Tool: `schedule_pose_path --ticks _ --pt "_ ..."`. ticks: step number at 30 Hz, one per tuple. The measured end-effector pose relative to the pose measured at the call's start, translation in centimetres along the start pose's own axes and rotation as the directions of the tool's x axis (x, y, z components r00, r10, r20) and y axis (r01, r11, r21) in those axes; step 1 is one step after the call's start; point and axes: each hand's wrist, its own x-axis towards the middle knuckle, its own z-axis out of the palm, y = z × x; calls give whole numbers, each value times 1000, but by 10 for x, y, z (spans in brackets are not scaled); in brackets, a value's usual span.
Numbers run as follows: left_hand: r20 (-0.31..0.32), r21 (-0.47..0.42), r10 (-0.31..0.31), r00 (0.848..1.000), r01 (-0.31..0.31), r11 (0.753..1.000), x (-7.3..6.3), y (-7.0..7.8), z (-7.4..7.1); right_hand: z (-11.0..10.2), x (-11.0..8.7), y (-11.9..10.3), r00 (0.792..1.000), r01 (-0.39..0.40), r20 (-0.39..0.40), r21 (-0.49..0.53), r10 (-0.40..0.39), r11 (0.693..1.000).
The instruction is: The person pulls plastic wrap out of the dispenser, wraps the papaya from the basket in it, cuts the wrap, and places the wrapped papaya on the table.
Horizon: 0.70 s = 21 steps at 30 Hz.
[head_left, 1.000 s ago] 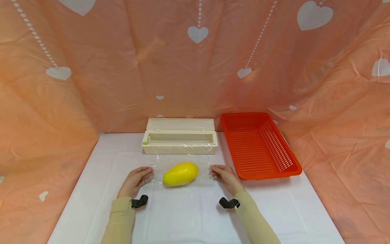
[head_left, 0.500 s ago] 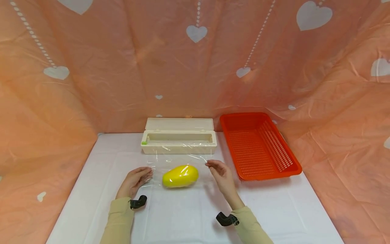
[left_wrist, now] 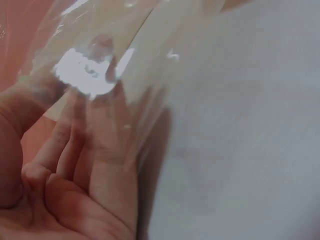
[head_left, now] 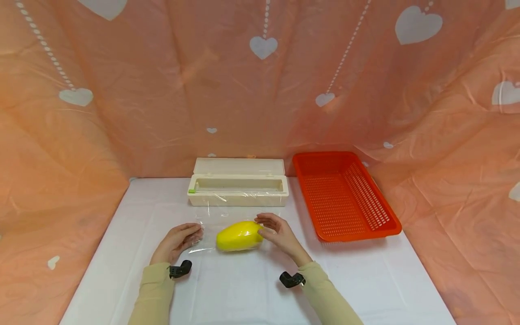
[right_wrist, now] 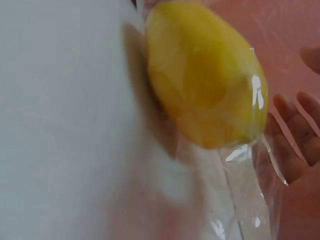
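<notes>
A yellow papaya (head_left: 239,236) lies on the white table under clear cling film (head_left: 202,249), which stretches back over the front of a cream dispenser box (head_left: 239,199). My left hand (head_left: 175,243) pinches the film's left edge; in the left wrist view the film (left_wrist: 85,75) glares over the fingertips. Beside the papaya's right end is my right hand (head_left: 281,235), its fingers spread and the thumb apart from them. The right wrist view shows the papaya (right_wrist: 205,75) with film over it and the right palm and fingers (right_wrist: 295,130) just past its end.
The dispenser's lid (head_left: 239,166) stands up at the back, and a green slider (head_left: 192,191) sits at its left end. To the right is a red perforated basket (head_left: 359,235). A peach curtain with white hearts (head_left: 263,47) hangs behind and around the table.
My right hand has let go of the film's right edge and moved left to the papaya's end. The left hand has stayed nearly in place with the film.
</notes>
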Motion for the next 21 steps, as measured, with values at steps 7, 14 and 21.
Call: schedule_pose_path --ticks 7,14,21 --pt "66 54 -32 997 29 998 -4 5 -7 -5 -2 8 999 -47 22 -32 48 998" --pt "55 68 -22 998 18 997 -9 11 -14 -7 6 17 998 -25 48 -73 29 997" --pt "-84 160 130 988 -116 980 -27 30 -13 -6 11 22 998 -24 54 -80 29 997"
